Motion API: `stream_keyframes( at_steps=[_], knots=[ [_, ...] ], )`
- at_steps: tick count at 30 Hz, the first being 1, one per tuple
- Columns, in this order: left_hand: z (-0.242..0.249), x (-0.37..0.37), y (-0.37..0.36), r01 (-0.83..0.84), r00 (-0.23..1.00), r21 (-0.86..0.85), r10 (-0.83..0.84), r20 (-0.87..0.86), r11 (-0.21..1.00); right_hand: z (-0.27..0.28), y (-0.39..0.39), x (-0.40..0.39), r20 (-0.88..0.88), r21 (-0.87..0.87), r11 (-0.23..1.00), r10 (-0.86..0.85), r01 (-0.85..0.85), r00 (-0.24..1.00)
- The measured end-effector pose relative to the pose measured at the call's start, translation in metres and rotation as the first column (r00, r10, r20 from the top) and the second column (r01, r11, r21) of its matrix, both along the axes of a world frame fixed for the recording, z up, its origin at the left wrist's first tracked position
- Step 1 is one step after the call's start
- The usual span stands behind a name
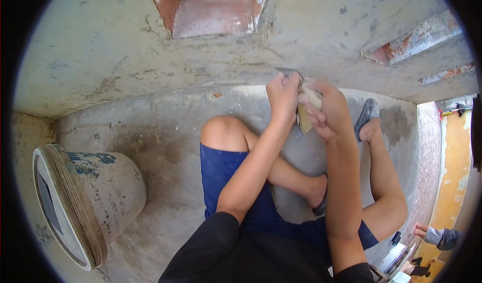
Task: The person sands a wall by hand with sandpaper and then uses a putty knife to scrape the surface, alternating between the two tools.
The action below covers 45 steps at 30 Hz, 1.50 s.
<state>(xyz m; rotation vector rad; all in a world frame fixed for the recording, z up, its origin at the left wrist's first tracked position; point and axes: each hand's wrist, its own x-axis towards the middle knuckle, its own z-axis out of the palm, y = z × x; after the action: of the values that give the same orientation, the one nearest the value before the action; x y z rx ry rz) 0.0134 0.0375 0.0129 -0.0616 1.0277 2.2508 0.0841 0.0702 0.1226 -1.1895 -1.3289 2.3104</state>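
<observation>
My left hand (pixel 282 95) and my right hand (pixel 326 110) are raised together in front of the plastered wall (pixel 125 37), just above the floor line. Between them I hold a flat putty knife (pixel 289 73) with a pale handle (pixel 312 98); its grey blade tip sticks out above my left fingers and rests close to the wall. A tan wedge-shaped piece (pixel 304 122) hangs below my hands. My right fist wraps the handle, my left fingers pinch near the blade. I am squatting, knees (pixel 221 130) apart, in blue shorts.
A paint-stained white bucket (pixel 95 197) stands at my left on the concrete floor (pixel 165 147). A brick-lined opening (pixel 211 12) is in the wall above. Another person's hand and sleeve (pixel 437 234) show at the lower right near an orange wall (pixel 454 167).
</observation>
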Motion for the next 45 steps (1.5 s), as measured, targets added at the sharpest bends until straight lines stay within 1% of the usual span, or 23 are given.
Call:
stream_keyframes(
  at_steps=[5, 7, 8, 10, 11, 13, 14, 16, 17, 19, 20, 22, 25, 28, 30, 33, 35, 36, 38, 40, 41, 44, 45],
  knots=[
    [-0.007, 0.002, 0.004, 0.015, 1.0, 0.004, -0.015, -0.009, 1.0, -0.006, 0.008, 0.012, -0.013, -0.004, 0.999, 0.033, -0.033, 0.999],
    [-0.007, 0.003, -0.001, 0.013, 1.0, 0.019, -0.013, -0.009, 1.0, -0.007, -0.004, 0.022, 0.144, 0.221, 0.969, 0.082, -0.112, 0.986],
    [-0.009, 0.004, -0.005, 0.03, 0.997, 0.094, -0.036, 0.069, 0.995, -0.007, -0.005, 0.024, 0.145, 0.219, 0.968, 0.089, -0.12, 0.985],
    [-0.025, 0.004, -0.005, 0.043, 0.987, 0.167, -0.067, 0.143, 0.985, -0.008, -0.001, 0.031, 0.41, 0.294, 0.854, 0.294, -0.43, 0.863],
    [-0.041, 0.002, -0.003, 0.093, 0.977, 0.175, -0.123, 0.173, 0.98, -0.014, 0.008, 0.037, 0.41, 0.293, 0.853, 0.296, -0.432, 0.863],
    [-0.043, 0.001, -0.002, 0.138, 0.963, 0.183, -0.175, 0.204, 0.973, -0.03, 0.03, 0.05, 0.652, 0.548, 0.414, 0.333, -0.727, 0.681],
    [-0.034, 0.006, -0.003, 0.17, 0.942, 0.189, -0.216, 0.256, 0.967, -0.03, 0.039, 0.057, 0.653, 0.544, 0.416, 0.336, -0.729, 0.679],
    [-0.039, 0.012, -0.001, 0.202, 0.915, 0.19, -0.254, 0.315, 0.961, -0.018, 0.046, 0.065, 0.791, 0.544, 0.121, 0.255, -0.83, 0.555],
    [-0.051, 0.012, 0.003, 0.26, 0.909, 0.237, -0.32, 0.269, 0.936, -0.013, 0.05, 0.066, 0.793, 0.54, 0.122, 0.259, -0.833, 0.552],
    [-0.05, 0.01, 0.007, 0.322, 0.894, 0.277, -0.387, 0.225, 0.905, -0.006, 0.057, 0.068, 0.799, 0.595, -0.124, 0.199, -0.794, 0.567],
    [-0.05, 0.008, 0.009, 0.322, 0.891, 0.296, -0.393, 0.226, 0.899, -0.003, 0.06, 0.068, 0.8, 0.592, -0.116, 0.199, -0.797, 0.566],
    [-0.041, 0.0, 0.009, 0.328, 0.886, 0.309, -0.405, 0.228, 0.893, -0.002, 0.066, 0.06, 0.737, 0.674, -0.28, 0.178, -0.684, 0.652],
    [-0.036, -0.005, 0.009, 0.183, 0.918, 0.321, -0.278, 0.282, 0.929, -0.008, 0.071, 0.048, 0.722, 0.682, -0.334, 0.166, -0.651, 0.672],
    [-0.034, -0.003, 0.01, 0.13, 0.938, 0.417, -0.247, 0.241, 0.9, -0.003, 0.068, 0.043, 0.711, 0.697, -0.321, 0.188, -0.642, 0.678],
    [-0.032, 0.001, 0.012, 0.147, 0.943, 0.391, -0.248, 0.222, 0.909, -0.003, 0.067, 0.04, 0.699, 0.712, -0.282, 0.209, -0.643, 0.684],
    [-0.028, 0.007, 0.013, 0.133, 0.972, 0.282, -0.181, 0.153, 0.95, -0.005, 0.069, 0.037, 0.661, 0.75, -0.194, 0.24, -0.632, 0.711],
    [-0.023, 0.012, 0.017, 0.061, 0.988, 0.09, -0.073, 0.136, 0.994, -0.007, 0.071, 0.035, 0.636, 0.77, -0.139, 0.245, -0.623, 0.731],
    [-0.024, 0.018, 0.018, 0.063, 0.987, 0.086, -0.075, 0.14, 0.994, -0.009, 0.072, 0.034, 0.629, 0.774, -0.116, 0.247, -0.622, 0.737],
    [-0.026, 0.031, 0.019, -0.021, 0.994, -0.059, 0.014, -0.112, 0.998, -0.015, 0.072, 0.033, 0.623, 0.777, -0.084, 0.247, -0.624, 0.742],
    [-0.022, 0.035, 0.022, -0.081, 0.984, -0.056, 0.071, -0.163, 0.995, -0.023, 0.073, 0.035, 0.515, 0.853, -0.061, 0.264, -0.518, 0.816],
    [-0.02, 0.038, 0.024, -0.148, 0.966, -0.045, 0.135, -0.22, 0.988, -0.024, 0.072, 0.036, 0.519, 0.85, -0.057, 0.262, -0.524, 0.814],
    [-0.019, 0.039, 0.023, -0.137, 0.959, -0.009, 0.13, -0.253, 0.991, -0.017, 0.073, 0.038, 0.582, 0.805, -0.045, 0.248, -0.591, 0.774],
    [-0.022, 0.039, 0.025, -0.135, 0.958, -0.012, 0.128, -0.256, 0.991, -0.015, 0.076, 0.038, 0.575, 0.814, -0.081, 0.252, -0.575, 0.778]
  ],
)
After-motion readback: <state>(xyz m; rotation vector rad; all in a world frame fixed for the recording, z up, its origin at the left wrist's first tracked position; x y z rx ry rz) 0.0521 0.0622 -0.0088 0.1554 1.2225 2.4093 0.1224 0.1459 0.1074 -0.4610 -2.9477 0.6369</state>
